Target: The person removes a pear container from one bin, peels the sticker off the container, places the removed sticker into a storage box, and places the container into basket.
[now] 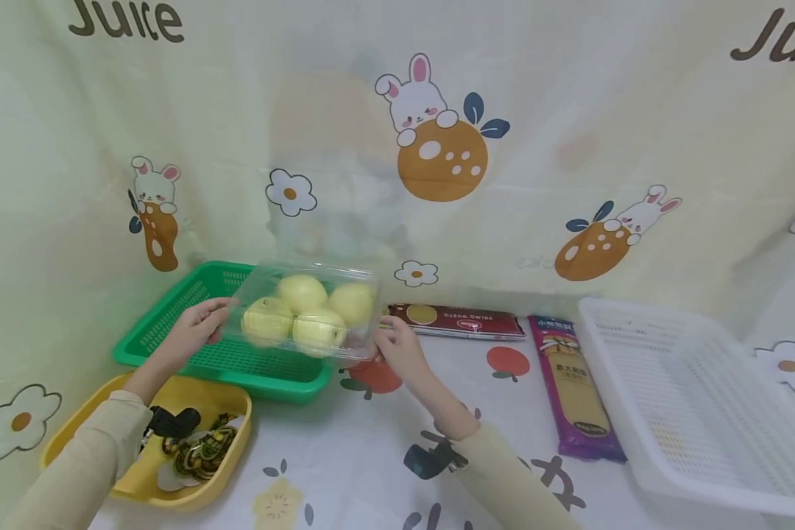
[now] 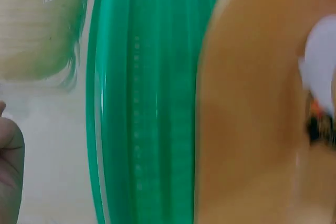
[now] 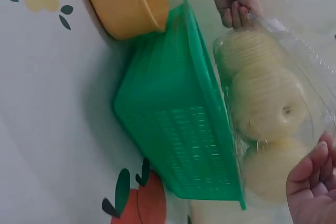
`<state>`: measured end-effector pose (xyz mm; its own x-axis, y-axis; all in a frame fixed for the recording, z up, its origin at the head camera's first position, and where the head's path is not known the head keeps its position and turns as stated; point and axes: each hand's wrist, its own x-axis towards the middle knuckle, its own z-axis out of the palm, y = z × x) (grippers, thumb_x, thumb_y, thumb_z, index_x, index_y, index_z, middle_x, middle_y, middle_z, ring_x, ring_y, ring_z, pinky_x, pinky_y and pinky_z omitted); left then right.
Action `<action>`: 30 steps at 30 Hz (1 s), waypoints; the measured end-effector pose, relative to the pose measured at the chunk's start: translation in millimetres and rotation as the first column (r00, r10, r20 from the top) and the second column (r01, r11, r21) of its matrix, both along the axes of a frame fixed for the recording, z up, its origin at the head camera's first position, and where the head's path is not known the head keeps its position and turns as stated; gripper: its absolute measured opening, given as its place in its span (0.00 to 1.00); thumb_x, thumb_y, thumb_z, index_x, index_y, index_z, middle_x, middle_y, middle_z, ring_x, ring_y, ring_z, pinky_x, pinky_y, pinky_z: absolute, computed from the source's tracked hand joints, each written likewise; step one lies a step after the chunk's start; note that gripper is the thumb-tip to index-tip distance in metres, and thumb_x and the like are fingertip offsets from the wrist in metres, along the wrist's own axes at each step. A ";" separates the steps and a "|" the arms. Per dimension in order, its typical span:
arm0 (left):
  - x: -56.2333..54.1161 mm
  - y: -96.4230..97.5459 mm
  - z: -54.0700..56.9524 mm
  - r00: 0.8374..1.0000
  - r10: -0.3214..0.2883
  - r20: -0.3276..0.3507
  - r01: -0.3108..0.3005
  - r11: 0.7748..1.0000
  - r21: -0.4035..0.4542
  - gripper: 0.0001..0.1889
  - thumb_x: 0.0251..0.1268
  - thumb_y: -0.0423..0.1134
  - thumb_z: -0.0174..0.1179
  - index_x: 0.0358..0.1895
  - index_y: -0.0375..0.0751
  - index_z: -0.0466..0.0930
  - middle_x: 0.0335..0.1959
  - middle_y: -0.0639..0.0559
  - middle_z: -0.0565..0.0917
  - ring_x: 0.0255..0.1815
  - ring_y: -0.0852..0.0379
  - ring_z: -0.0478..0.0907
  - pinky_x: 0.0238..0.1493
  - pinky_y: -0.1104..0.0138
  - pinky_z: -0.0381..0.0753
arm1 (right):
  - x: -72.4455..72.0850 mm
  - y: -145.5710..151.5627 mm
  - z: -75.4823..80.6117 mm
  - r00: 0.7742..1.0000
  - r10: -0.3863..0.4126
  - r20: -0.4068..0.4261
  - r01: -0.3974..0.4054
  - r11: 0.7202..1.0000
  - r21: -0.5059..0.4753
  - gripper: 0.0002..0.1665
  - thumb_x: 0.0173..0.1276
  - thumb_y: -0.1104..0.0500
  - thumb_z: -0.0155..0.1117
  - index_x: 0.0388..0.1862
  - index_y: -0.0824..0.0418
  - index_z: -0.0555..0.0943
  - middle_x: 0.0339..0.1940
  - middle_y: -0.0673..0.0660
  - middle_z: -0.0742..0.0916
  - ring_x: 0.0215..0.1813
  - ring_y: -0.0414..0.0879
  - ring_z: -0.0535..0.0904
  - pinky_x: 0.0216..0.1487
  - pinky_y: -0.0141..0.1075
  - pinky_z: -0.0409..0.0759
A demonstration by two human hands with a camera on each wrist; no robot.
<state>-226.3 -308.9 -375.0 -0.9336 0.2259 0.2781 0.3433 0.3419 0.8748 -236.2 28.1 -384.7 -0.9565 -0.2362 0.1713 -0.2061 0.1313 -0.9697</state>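
Observation:
A clear plastic clamshell box (image 1: 354, 278) with several pale yellow-green apples (image 1: 302, 294) is held up over the green basket (image 1: 205, 357). My left hand (image 1: 202, 324) pinches the box's left edge. On the opposite side my right hand (image 1: 397, 350) grips the box by its right edge. The right wrist view shows both hands at the ends of the box, with the apples (image 3: 268, 103) seen through its ribbed side. In the left wrist view only part of the left hand (image 2: 9, 166) appears, left of the basket rim (image 2: 97, 103).
A yellow bin (image 1: 228, 471) with dark patterned items stands in front of the green basket. Right of the basket lie a red packet (image 1: 464, 324) and a purple pasta packet (image 1: 576, 390). A white basket (image 1: 636, 412) is at the far right. A printed curtain (image 1: 344, 110) hangs behind.

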 end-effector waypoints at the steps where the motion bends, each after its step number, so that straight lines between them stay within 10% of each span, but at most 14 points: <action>1: -1.0 -3.0 -0.5 1.000 0.005 -0.013 -0.005 1.000 -0.003 0.22 0.72 0.40 0.38 0.59 0.24 0.60 0.11 0.52 0.59 0.11 0.54 0.55 0.15 0.63 0.59 | -2.0 -2.8 -0.9 1.000 0.019 0.008 -0.019 1.000 -0.008 0.23 0.65 0.69 0.50 0.57 0.76 0.63 0.17 0.53 0.78 0.19 0.40 0.71 0.23 0.28 0.72; 16: -14.4 -53.6 -15.1 0.988 0.156 0.009 -0.156 0.987 0.040 0.19 0.71 0.40 0.41 0.56 0.29 0.66 0.09 0.53 0.58 0.10 0.55 0.54 0.15 0.63 0.57 | -22.2 -56.7 -12.8 0.973 0.193 0.128 -0.180 0.978 -0.109 0.35 0.56 0.73 0.50 0.64 0.73 0.53 0.20 0.50 0.75 0.24 0.41 0.68 0.34 0.33 0.70; 23: -14.5 -63.2 -23.3 0.969 0.230 0.085 -0.220 0.969 -0.113 0.24 0.71 0.43 0.41 0.57 0.22 0.63 0.10 0.56 0.61 0.09 0.59 0.56 0.16 0.62 0.61 | -28.6 -68.4 -22.1 0.976 0.187 0.111 -0.193 0.980 0.047 0.34 0.63 0.71 0.50 0.66 0.69 0.50 0.24 0.54 0.78 0.24 0.41 0.70 0.29 0.33 0.69; 30: -16.5 -71.6 -35.4 0.963 0.265 0.036 -0.237 0.908 -0.345 0.23 0.71 0.40 0.37 0.54 0.19 0.65 0.21 0.40 0.69 0.24 0.50 0.65 0.28 0.58 0.66 | -30.3 -83.4 -18.2 0.980 0.176 0.098 -0.199 0.918 0.342 0.28 0.63 0.67 0.56 0.59 0.71 0.59 0.26 0.56 0.79 0.23 0.41 0.70 0.26 0.31 0.67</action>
<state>-242.8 -380.5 -410.4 -0.9877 0.0473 0.1490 0.1407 0.6848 0.7150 -266.5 -55.3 -402.9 -0.8951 -0.4457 -0.0146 -0.1990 0.4286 -0.8813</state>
